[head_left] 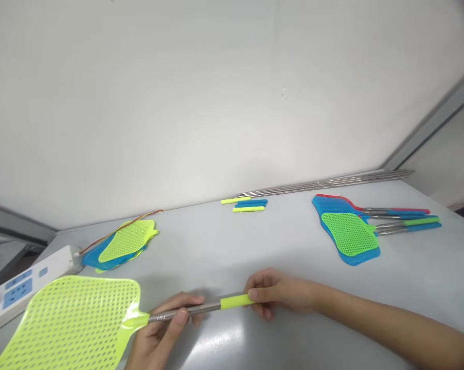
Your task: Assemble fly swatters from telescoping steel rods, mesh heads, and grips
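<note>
A yellow-green fly swatter (pixel 81 318) lies across both hands, its broad perforated head at the lower left. My left hand (pixel 162 329) is closed around the metal rod near the head, thumb on top. At the other end, my right hand (pixel 268 293) pinches the yellow-green handle sleeve (pixel 234 301), which sits on the rod's end. The sleeve's far tip is hidden by the fingers.
Loose swatter heads (pixel 127 241) lie at left by a white power strip (pixel 35 282). Several handle sleeves (pixel 249 209) and long metal rods (pixel 324 184) rest along the wall. Swatters with handles (pixel 351 234) are stacked at right.
</note>
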Demonstrator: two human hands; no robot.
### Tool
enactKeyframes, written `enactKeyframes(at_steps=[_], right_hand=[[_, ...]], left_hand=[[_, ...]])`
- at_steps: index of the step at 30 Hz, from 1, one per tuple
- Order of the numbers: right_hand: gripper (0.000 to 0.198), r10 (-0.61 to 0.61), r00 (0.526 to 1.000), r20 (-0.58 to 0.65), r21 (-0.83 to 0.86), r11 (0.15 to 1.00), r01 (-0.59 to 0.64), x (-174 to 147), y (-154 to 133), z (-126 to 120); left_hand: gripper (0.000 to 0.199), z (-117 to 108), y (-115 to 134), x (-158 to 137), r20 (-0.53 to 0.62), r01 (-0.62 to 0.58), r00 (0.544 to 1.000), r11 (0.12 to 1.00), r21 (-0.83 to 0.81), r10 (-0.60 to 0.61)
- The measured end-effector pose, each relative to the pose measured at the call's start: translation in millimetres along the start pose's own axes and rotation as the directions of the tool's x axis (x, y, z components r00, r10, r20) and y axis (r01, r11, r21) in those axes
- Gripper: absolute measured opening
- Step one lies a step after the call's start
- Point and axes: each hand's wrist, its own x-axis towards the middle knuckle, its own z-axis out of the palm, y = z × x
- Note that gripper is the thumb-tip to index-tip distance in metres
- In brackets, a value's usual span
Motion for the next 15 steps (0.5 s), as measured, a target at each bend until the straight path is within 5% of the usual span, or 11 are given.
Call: enactKeyframes(at_steps=[7, 15], right_hand=[[0.023, 0.015, 1.0, -0.017, -0.023, 1.0, -0.016, -2.8, -0.2, 2.0], [0.024, 0.006, 1.0, 0.001, -0.106, 0.994, -0.006, -6.5, 0.0, 0.5]], left_hand=[[0.026, 2.9, -1.0, -4.2, -0.002, -0.004, 1.0, 0.998, -0.07, 0.003], [0.025, 5.1, -1.4, -6.8, 0.129, -0.042, 0.99, 0.987, -0.154, 0.062]])
